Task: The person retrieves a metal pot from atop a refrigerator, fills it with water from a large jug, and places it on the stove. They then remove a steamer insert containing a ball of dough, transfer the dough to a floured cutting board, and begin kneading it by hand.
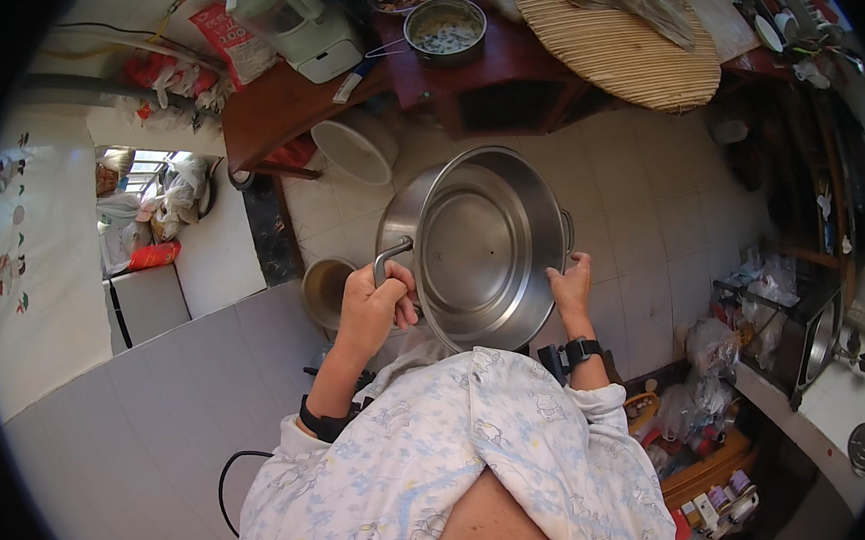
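A large stainless steel pot (479, 251) is held over the tiled floor in front of me, its mouth tilted up towards the camera. Its inside looks bare, with a few small dark marks on the bottom. My left hand (377, 307) is closed around the loop handle on the pot's left side. At the right rim, near the other handle, is my right hand (573, 283), thumb and forefinger spread; the fingers behind the wall are partly hidden, so its grip cannot be told.
A white bucket (358, 148) and a beige bucket (326, 289) stand on the floor at left. Beyond the pot is a dark red table (483, 85) bearing a small metal pot (445, 30), a blender (299, 27) and a round slatted mat (620, 57). A gas stove (793, 333) stands at right.
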{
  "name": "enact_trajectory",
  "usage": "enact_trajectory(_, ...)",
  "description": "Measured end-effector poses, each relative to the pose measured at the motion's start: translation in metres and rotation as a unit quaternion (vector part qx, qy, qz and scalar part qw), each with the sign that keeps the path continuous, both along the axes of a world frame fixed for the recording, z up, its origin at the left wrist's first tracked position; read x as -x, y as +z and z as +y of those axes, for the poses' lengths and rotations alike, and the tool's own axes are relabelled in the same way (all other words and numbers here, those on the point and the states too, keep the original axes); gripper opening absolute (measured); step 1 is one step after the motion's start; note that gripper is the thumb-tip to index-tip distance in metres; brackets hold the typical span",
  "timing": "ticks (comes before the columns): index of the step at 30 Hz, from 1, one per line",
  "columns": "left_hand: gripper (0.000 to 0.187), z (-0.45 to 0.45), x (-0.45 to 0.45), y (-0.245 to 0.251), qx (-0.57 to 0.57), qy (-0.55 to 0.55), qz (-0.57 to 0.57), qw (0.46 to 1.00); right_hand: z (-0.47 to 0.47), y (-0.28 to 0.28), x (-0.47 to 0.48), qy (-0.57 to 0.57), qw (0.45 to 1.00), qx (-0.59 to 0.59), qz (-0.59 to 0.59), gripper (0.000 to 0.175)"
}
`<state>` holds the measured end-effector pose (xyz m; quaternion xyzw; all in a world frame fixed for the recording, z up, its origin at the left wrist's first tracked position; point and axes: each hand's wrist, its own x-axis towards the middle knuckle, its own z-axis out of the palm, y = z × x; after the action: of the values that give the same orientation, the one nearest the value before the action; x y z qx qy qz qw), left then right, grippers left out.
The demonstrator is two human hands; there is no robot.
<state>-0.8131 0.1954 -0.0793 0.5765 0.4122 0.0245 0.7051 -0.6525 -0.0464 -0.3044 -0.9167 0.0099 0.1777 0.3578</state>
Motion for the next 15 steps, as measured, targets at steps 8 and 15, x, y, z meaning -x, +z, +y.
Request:
enact_trajectory(8, 0.015, 0.019, 0.016, -0.018, 0.047, 0.071, -0.024, 0.996, 0.010, 0.031, -0.036, 0.081, 0.991, -0.110, 0.008, 0.036)
enact_trajectory(15, 0.013, 0.029, 0.032, -0.023, 0.070, 0.114, -0.052, 0.990, 0.021, 0.053, -0.041, 0.058, 0.971, -0.212, 0.094, 0.035)
